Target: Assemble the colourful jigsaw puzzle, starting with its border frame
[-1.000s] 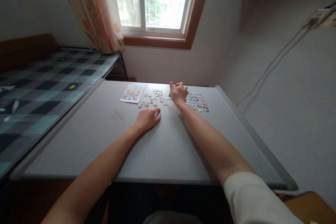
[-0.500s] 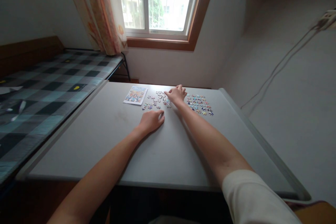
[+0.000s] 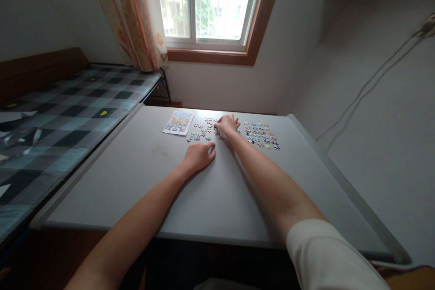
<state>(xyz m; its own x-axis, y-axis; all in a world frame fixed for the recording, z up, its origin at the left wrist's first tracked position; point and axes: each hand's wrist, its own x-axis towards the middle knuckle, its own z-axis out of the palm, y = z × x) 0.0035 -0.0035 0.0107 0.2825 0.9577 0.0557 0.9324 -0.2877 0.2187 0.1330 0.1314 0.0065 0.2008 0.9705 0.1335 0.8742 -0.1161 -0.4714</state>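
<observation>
My left hand (image 3: pixel 200 156) rests on the table with its fingers curled and the thumb close to the index finger. Whatever it may hold is hidden. Just beyond it lie loose jigsaw pieces (image 3: pixel 195 137), scattered in small groups. My right hand (image 3: pixel 227 124) is over the right side of these pieces, thumb and index finger pinched at a small jigsaw piece; the other fingers are raised a little. A second batch of mixed-colour jigsaw pieces (image 3: pixel 261 136) spreads to the right of that hand. Left of the loose pieces lies a printed picture card (image 3: pixel 178 123), flat on the table.
The pale grey table (image 3: pixel 118 181) has raised side edges. A bed with a checked cover (image 3: pixel 112 86) stands along its left side. Behind the table are a window (image 3: pixel 207 4) and a curtain (image 3: pixel 136 18). A cable (image 3: pixel 360 90) hangs down the right wall.
My right hand has shifted slightly down and nearer over the loose pieces. The left hand stays in place on the table. The whole view has moved slightly.
</observation>
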